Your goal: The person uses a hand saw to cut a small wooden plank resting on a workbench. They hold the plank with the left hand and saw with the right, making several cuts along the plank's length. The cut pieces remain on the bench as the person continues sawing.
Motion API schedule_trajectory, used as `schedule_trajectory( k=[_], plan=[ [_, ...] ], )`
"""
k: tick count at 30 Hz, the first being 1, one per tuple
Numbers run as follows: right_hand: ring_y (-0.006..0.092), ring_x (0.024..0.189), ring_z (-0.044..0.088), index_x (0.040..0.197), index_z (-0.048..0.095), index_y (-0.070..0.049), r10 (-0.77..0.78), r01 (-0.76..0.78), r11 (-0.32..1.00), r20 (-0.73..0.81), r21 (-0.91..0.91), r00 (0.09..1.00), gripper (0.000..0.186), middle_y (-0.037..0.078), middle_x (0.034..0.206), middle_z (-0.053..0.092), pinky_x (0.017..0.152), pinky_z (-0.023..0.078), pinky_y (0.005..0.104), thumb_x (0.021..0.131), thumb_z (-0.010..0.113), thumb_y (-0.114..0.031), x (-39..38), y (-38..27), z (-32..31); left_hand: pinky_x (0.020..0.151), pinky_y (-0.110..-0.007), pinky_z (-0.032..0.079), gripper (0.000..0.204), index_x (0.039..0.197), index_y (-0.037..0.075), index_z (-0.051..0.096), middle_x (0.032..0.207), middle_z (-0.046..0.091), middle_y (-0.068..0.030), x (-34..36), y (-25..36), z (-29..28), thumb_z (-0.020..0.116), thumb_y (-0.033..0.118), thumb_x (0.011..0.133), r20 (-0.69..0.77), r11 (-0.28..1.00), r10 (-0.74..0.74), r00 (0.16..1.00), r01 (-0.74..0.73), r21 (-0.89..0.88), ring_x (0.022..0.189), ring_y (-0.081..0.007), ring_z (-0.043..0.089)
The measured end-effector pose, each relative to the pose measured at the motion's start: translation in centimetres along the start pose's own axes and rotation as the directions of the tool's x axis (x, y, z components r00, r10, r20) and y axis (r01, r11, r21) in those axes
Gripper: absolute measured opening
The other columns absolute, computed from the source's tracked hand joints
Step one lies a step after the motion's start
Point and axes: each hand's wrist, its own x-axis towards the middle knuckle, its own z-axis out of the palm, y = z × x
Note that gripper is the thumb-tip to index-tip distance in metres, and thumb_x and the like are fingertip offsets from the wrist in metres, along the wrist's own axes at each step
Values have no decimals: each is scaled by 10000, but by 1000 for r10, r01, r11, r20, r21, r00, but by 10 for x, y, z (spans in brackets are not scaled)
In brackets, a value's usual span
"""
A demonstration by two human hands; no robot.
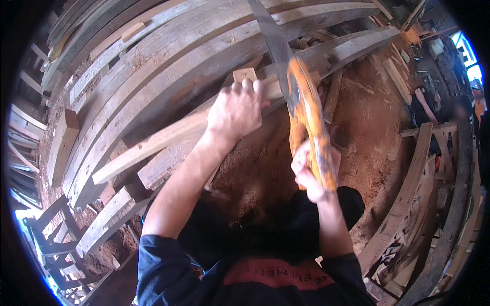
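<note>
My right hand is wrapped round the worn orange handle of a handsaw. The saw's grey blade points away from me, toward the far beams, and lies across a narrow wooden strip; whether its teeth touch the wood I cannot tell. My left hand is closed over that strip, to the left of the blade, with its fingers curled on the far side. Just beyond these fingers the end of a short wooden block shows. Under the strip rests a thicker timber.
Long thick beams lie in rows on the far side. Reddish sawdust-covered ground spreads at right. Curved planks and frames stand along the right edge. Another person's arm shows at far right. Wooden racks stand at lower left.
</note>
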Motion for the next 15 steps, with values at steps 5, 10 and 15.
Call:
schedule_trajectory(
  k=[5,10,15],
  plan=[
    [80,627,565,885,615,44,-162,172,939,59,-298,985,222,66,766,607,461,421,211,694,669,143,-55,8,-6,688,-369,545,349,970,19,523,867,610,-138,-3,-1,1,567,359,908,-22,1000,10,1000,-10,8,833,-263,658],
    [76,632,546,860,561,-18,26,-18,990,59,-142,998,201,23,751,561,501,429,218,716,617,110,12,-6,-8,688,-365,544,361,968,17,526,871,613,-140,-1,-4,6,568,371,907,-10,999,-18,1000,19,43,832,-262,657],
    [109,640,556,798,566,-19,30,-28,998,-26,64,999,203,36,715,561,557,431,228,640,571,109,-53,5,-4,645,-390,558,362,946,1,523,860,616,-179,2,-1,2,583,354,900,-37,999,-27,999,28,26,780,-291,666]
  ],
)
